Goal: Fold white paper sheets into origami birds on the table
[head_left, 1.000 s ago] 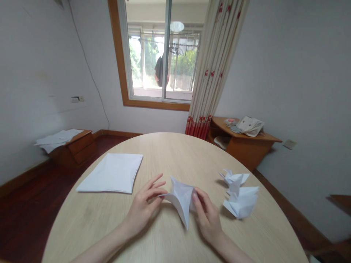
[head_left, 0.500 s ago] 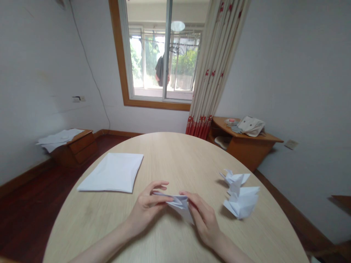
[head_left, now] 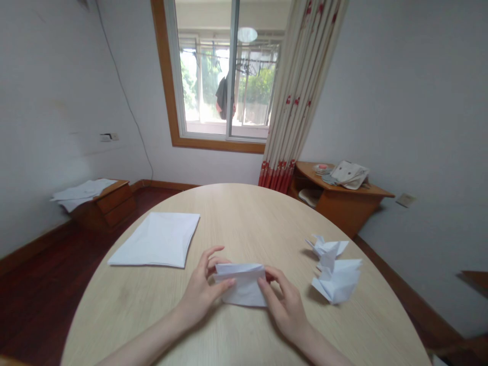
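Pinched folded white paper [head_left: 242, 284] at both ends, left hand [head_left: 200, 295] and right hand [head_left: 284, 305], fingertips clamped on its edges, approx. center-front of round wooden table [head_left: 244, 213]. Lay well apart to the L: stack of white sheets [head_left: 156, 239]. Sat near the R hand: two folded paper figures [head_left: 335, 279], touching. Stood behind, by the window [head_left: 224, 76]: floral curtain [head_left: 301, 91] & wooden corner cabinet [head_left: 339, 198].

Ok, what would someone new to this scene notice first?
The left hand and right hand pinch a folded paper at the near middle of the round wooden table. Angular paper shapes lie to its right, a flat stack of white sheets to its left. Behind, a bright window draws the eye.
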`<state>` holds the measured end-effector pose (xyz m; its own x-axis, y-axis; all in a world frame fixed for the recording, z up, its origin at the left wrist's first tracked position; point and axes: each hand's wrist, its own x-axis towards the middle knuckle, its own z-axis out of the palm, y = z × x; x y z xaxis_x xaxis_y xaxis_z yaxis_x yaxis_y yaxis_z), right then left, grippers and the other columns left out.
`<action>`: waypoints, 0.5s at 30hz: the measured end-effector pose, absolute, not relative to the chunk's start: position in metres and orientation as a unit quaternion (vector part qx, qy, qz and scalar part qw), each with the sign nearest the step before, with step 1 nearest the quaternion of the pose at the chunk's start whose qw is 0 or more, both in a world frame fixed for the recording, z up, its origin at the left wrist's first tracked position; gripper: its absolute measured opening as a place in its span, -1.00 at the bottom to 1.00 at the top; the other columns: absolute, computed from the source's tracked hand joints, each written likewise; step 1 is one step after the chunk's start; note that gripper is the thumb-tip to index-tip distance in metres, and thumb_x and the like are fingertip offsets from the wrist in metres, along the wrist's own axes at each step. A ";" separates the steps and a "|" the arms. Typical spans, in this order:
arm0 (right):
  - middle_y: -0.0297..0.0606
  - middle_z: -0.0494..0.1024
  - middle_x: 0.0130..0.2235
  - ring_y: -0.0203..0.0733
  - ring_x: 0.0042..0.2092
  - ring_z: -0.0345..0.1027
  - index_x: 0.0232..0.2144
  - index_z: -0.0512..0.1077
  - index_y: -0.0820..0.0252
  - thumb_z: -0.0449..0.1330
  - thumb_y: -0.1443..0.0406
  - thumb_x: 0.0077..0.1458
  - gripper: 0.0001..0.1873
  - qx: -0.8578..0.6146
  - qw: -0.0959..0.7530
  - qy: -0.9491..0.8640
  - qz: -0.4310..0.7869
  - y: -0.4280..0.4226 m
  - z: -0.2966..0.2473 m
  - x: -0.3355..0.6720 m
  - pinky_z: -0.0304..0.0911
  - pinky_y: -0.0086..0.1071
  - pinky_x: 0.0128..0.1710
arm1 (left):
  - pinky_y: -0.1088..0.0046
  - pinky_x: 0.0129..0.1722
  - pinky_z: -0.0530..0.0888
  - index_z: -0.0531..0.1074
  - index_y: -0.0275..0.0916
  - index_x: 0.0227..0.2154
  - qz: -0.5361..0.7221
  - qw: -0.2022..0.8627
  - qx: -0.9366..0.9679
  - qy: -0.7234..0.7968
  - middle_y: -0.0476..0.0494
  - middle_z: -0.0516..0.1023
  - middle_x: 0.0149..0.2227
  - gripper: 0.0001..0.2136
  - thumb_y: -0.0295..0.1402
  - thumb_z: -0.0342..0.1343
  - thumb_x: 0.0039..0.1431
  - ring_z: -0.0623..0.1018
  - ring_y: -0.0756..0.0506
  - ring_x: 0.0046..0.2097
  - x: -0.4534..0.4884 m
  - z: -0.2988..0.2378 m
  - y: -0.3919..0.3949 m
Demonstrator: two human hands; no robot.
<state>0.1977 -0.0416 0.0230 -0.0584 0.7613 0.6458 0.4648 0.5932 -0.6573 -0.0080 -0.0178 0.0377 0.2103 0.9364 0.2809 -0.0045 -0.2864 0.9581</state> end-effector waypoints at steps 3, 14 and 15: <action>-0.22 0.56 -0.30 -0.21 -0.29 0.45 -0.20 0.41 0.16 0.10 0.24 0.21 -0.84 -0.444 0.550 -0.684 0.179 -0.040 0.019 0.198 0.37 -0.40 -0.28 | 0.31 -0.08 0.45 0.16 -0.22 0.09 0.470 0.513 0.611 0.378 -0.15 0.55 -0.16 -0.38 -0.31 0.30 -0.02 0.55 -0.13 -0.14 -0.004 0.031 -0.015; -0.23 0.56 -0.37 -0.12 -0.30 0.46 -0.34 0.34 0.15 0.24 0.10 0.05 -0.73 -0.470 0.574 -0.592 0.316 -0.033 0.021 0.199 0.36 -0.34 -0.29 | 0.38 -0.26 0.46 0.50 -0.31 -0.39 0.492 0.533 0.552 0.412 -0.17 0.60 -0.36 -0.60 -0.03 0.30 -0.09 0.55 -0.16 -0.28 -0.003 0.019 -0.003; -0.24 0.56 -0.38 -0.12 -0.31 0.45 -0.34 0.33 0.15 0.25 0.11 0.03 -0.73 -0.471 0.567 -0.597 0.317 -0.033 0.022 0.199 0.35 -0.34 -0.30 | 0.39 -0.29 0.46 0.50 -0.31 -0.42 0.501 0.532 0.544 0.413 -0.17 0.59 -0.39 -0.58 0.01 0.28 -0.09 0.55 -0.15 -0.31 -0.004 0.019 -0.002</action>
<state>0.1987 -0.0326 0.0225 0.0866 0.9221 0.3771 0.2028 0.3543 -0.9129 -0.0037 -0.0019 0.0192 0.1578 0.9818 0.1054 -0.0843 -0.0929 0.9921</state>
